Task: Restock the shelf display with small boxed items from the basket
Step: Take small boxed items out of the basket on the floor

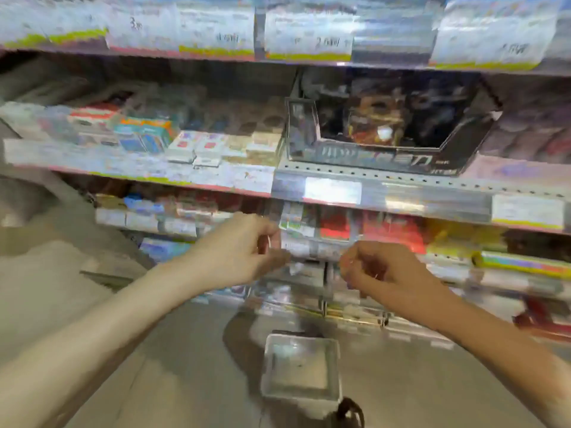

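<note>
The picture is heavily blurred. Both hands are raised in front of the lower shelf [309,251] of small boxes. My left hand [238,251] has its fingers curled near a small white box at the shelf front; whether it grips the box is unclear. My right hand [380,270] is loosely curled, and I see nothing in it. Below, on the floor, stands a pale square basket [301,366] that looks empty. Small white, red and blue boxes [197,146] line the middle shelf at the left.
A black display carton [386,156] of dark packets sits on the middle shelf at the right. Price labels [309,38] hang along the top shelf edge. Yellow and red packs [463,239] fill the lower shelf at the right. A dark strap [350,412] lies by the basket.
</note>
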Available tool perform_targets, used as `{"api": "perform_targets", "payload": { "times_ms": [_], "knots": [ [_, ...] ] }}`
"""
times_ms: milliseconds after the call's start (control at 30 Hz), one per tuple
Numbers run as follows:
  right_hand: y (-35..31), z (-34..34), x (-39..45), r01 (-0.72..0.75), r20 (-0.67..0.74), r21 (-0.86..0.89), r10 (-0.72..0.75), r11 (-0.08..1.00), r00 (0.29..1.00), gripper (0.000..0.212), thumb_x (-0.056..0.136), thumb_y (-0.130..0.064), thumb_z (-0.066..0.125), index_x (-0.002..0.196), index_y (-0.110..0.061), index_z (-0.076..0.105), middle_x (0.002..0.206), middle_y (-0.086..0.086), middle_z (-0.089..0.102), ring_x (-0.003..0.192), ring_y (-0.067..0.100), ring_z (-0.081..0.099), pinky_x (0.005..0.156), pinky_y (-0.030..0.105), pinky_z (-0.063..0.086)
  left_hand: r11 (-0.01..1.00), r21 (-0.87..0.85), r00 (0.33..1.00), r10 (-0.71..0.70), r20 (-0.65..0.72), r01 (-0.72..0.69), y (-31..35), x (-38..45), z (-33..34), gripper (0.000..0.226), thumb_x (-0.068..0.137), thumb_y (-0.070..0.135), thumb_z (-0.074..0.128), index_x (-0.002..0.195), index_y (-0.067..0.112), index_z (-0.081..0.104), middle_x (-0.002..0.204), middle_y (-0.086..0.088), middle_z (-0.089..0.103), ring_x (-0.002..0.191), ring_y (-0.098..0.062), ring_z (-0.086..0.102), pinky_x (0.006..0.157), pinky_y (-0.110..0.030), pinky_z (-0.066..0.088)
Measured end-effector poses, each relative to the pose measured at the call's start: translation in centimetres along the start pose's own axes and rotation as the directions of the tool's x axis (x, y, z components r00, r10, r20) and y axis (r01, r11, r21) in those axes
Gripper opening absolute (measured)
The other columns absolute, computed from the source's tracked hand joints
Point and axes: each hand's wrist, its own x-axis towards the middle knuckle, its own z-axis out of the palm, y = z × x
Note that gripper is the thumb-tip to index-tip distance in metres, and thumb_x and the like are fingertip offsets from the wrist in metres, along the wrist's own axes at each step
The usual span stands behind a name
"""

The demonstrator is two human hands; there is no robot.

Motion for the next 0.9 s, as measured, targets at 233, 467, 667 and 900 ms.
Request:
{"api": "perform_targets", "payload": {
  "times_ms": [233, 467, 667, 900],
  "knots": [
    [10.4, 11.3, -2.4, -0.302, 0.181, -0.132, 0.323, 0.944, 0.929, 0.011, 0.084, -0.016, 0.060, 0.080, -0.009, 0.067, 0.075, 0.008, 0.069, 0.063, 0.012, 0.061, 0.066, 0.024, 0.049, 0.976, 0.005, 0.949, -0.215, 0.231, 0.220, -9.3, -3.5, 12.5, 0.015, 0.079, 0.030, 0.065, 0.073, 0.016, 0.066, 0.061, 0.005, 0.056, 0.051, -0.001, 0.045, 0.050, -0.016, 0.036],
    [25.6, 20.8, -3.1, -0.473, 0.267, -0.302, 0.550, 0.827, 0.791, 0.005, 0.083, -0.018, 0.060, 0.083, -0.018, 0.065, 0.087, 0.005, 0.064, 0.085, 0.021, 0.060, 0.068, 0.024, 0.044, 0.888, -0.117, 0.848, -0.374, 0.376, 0.444, -18.9, -5.0, 28.4, 0.021, 0.077, 0.012, 0.065, 0.063, 0.018, 0.051, 0.057, 0.007, 0.048, 0.051, -0.007, 0.050, 0.050, -0.019, 0.037],
    [38.2, 29.1, -3.4, -0.541, 0.238, -0.369, 0.639, 0.756, 0.731, 0.027, 0.081, -0.023, 0.060, 0.108, -0.021, 0.064, 0.112, 0.003, 0.066, 0.099, 0.022, 0.062, 0.091, 0.036, 0.051, 0.702, -0.227, 0.722, -0.566, 0.397, 0.675, -26.1, -6.0, 42.5, 0.032, 0.075, -0.003, 0.063, 0.064, 0.020, 0.042, 0.054, 0.001, 0.048, 0.047, -0.011, 0.043, 0.047, -0.025, 0.034],
    [51.0, 39.1, -2.6, -0.568, 0.210, -0.313, 0.639, 0.761, 0.740, 0.032, 0.082, -0.011, 0.056, 0.114, -0.010, 0.060, 0.113, 0.009, 0.065, 0.104, 0.026, 0.059, 0.091, 0.031, 0.046, 0.600, -0.265, 0.656, -0.695, 0.295, 0.755, -32.6, -5.5, 56.9, 0.007, 0.074, -0.002, 0.060, 0.078, 0.002, 0.060, 0.062, -0.006, 0.058, 0.063, -0.025, 0.054, 0.044, -0.016, 0.037]
  ]
}}
